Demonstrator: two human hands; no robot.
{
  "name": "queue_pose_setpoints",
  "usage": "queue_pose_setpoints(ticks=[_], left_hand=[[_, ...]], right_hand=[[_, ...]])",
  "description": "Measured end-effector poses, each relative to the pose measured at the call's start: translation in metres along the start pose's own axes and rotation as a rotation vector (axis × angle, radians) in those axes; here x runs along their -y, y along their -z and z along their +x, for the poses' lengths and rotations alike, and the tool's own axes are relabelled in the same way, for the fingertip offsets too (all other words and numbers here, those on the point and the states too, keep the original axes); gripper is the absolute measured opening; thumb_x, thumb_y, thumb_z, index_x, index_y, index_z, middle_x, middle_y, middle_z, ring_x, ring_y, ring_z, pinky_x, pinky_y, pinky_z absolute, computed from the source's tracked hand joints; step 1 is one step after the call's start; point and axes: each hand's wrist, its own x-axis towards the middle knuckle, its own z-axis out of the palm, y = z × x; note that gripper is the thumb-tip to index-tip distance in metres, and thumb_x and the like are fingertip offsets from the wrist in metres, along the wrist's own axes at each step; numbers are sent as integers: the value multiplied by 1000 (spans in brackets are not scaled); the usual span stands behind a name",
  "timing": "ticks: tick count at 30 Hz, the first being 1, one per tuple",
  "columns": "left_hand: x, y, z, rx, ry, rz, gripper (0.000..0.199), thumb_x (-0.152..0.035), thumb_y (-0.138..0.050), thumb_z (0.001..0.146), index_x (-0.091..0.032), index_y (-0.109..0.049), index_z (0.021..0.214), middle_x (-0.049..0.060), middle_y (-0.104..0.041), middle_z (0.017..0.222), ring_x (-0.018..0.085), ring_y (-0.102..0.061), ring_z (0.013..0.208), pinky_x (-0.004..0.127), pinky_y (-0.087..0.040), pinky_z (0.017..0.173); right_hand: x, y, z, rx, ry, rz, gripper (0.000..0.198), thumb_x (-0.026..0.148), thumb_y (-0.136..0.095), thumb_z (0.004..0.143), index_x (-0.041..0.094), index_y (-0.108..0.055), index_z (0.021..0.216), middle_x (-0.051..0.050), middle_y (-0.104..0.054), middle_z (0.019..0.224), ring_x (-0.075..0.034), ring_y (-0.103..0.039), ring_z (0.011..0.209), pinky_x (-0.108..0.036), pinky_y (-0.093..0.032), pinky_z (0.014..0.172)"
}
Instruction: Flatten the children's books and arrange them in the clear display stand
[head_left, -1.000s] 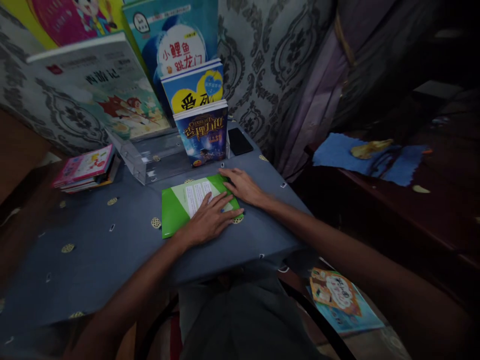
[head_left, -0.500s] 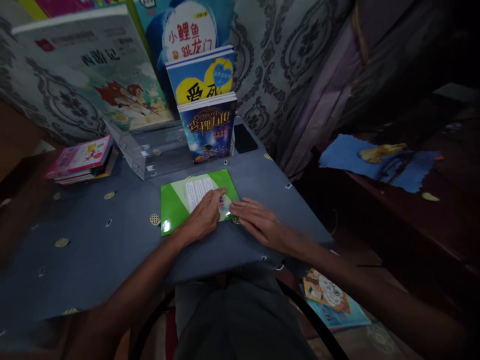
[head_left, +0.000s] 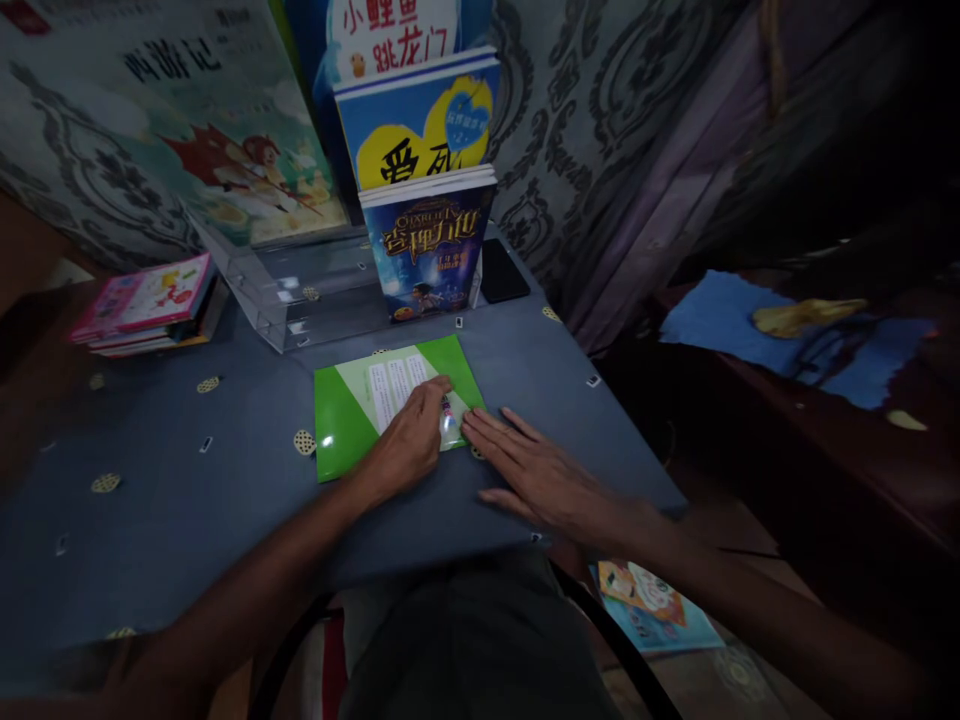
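Note:
A green booklet [head_left: 345, 425] with a pale panel of white text boxes lies flat on the cloth-covered table. On its cover rests my left hand [head_left: 411, 430], its fingers curled in and its palm side hidden; whether anything is inside cannot be made out. My right hand [head_left: 525, 465] is open, with fingers stretched out and the thumb apart. Its fingertips touch the booklet's lower right edge, while the rest of the hand lies over the table beside it.
Behind the booklet, a clear acrylic stand [head_left: 259, 315] holds upright books, with a dark blue book [head_left: 427, 255] in front. A black phone [head_left: 502, 270] lies beside it. Stacked books [head_left: 150, 300] sit at left. Right of the table, a blue cloth [head_left: 720, 310] lies on a dark surface; books [head_left: 652, 605] lie below.
My right hand has shifted slightly down and spread its thumb away from its fingers. My left hand remains on the booklet, more curled. The camera view has tilted down a little.

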Motion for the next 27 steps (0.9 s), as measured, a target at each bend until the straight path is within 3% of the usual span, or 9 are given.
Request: queue_pose_setpoints(ticks=[5, 11, 20, 24, 27], left_hand=[[-4, 4, 3, -13, 16, 6, 39, 5, -36, 79, -18, -45, 110, 14, -53, 119, 26, -50, 127, 48, -47, 109], [-4, 6, 5, 14, -9, 39, 35, 7, -36, 78, -19, -48, 98, 12, -53, 114, 25, -49, 129, 44, -47, 109], [-3, 5, 5, 30, -6, 100, 35, 4, -36, 83, -19, -52, 104, 12, -56, 117, 25, -51, 126, 48, -49, 108], [-3, 7, 6, 52, -14, 152, 36, 2, -36, 86, -18, -54, 109, 14, -57, 122, 26, -50, 130, 49, -49, 108], [-3, 6, 5, 107, -86, 236, 41, -2, -39, 90, -17, -53, 125, 16, -58, 134, 26, -50, 134, 55, -41, 115]], right_hand=[[-10, -2, 12, 1, -34, 7, 70, 34, -41, 105, 19, -5, 163, -15, -36, 162, -26, -31, 151, -55, -30, 123], [-35, -1, 40, -15, -66, 39, 60, 32, -33, 106, 17, -17, 162, -15, -36, 162, -26, -29, 152, -54, -29, 123], [-81, 0, 106, -19, -145, 65, 55, 36, -27, 105, 15, -38, 155, -14, -39, 161, -26, -31, 151, -55, -26, 124], [-85, -1, 113, -37, -171, 91, 54, 33, -25, 105, 15, -42, 153, -12, -41, 160, -24, -33, 151, -52, -26, 124], [-83, -2, 112, -51, -184, 105, 54, 31, -26, 104, 15, -43, 152, -12, -42, 160, -24, -34, 150, -53, -26, 124]])
